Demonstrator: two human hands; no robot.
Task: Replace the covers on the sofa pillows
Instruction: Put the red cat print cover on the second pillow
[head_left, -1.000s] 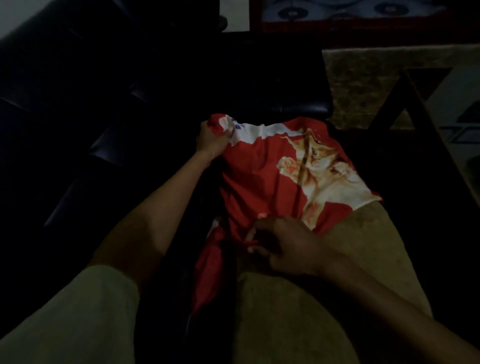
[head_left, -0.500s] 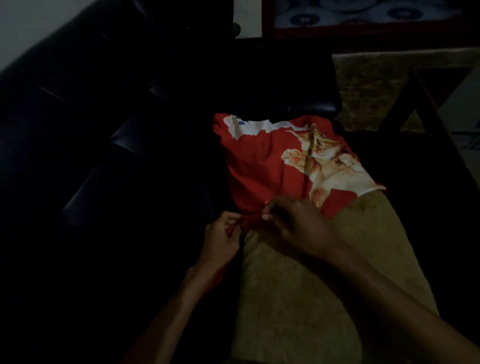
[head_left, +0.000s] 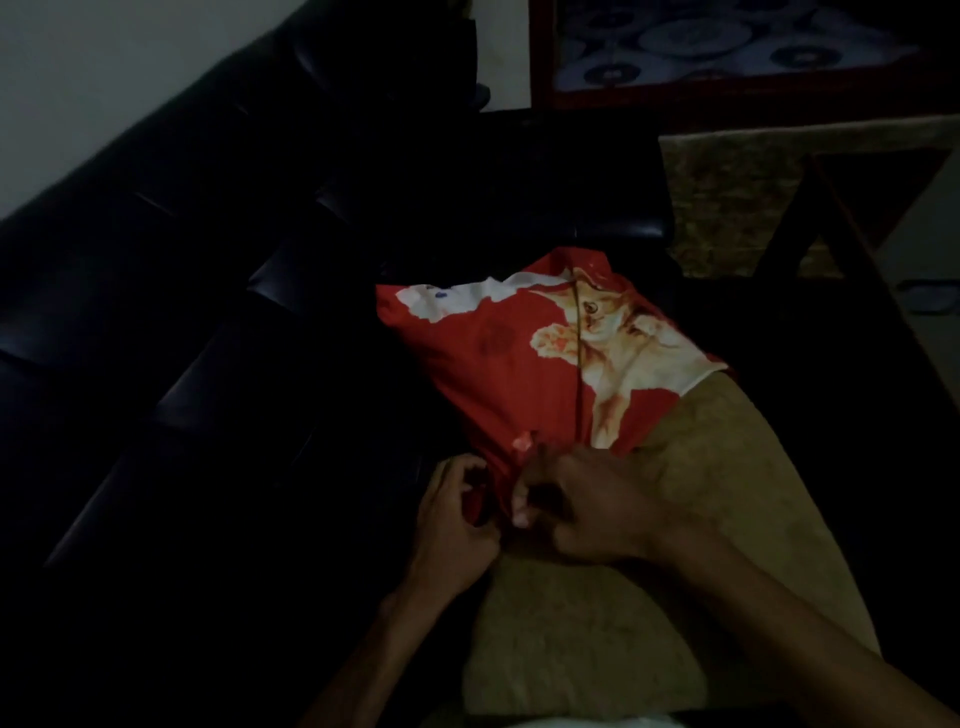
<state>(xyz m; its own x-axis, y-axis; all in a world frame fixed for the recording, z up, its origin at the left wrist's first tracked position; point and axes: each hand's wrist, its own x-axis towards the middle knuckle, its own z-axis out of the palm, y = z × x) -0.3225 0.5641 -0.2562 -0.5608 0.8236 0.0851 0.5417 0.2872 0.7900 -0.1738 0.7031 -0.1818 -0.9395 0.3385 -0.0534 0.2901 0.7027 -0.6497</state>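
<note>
A red pillow cover (head_left: 498, 358) printed with an orange cat covers the far end of a tan pillow (head_left: 649, 582) that lies on the black sofa (head_left: 208, 291). The near part of the pillow is bare. My left hand (head_left: 457, 525) grips the bunched open edge of the cover at its near left side. My right hand (head_left: 587, 509) is right beside it, fingers curled round the same red edge on top of the pillow. The room is dim.
The sofa's backrest and armrest fill the left and far side. A patterned rug (head_left: 727, 202) lies on the floor at the right, with a dark table frame (head_left: 852, 249) over it. A framed patterned surface (head_left: 727, 47) is at the top.
My left hand let go of the cover's far corner and came down to the near edge beside my right hand. Both hands have since drawn the edge a little nearer along the pillow.
</note>
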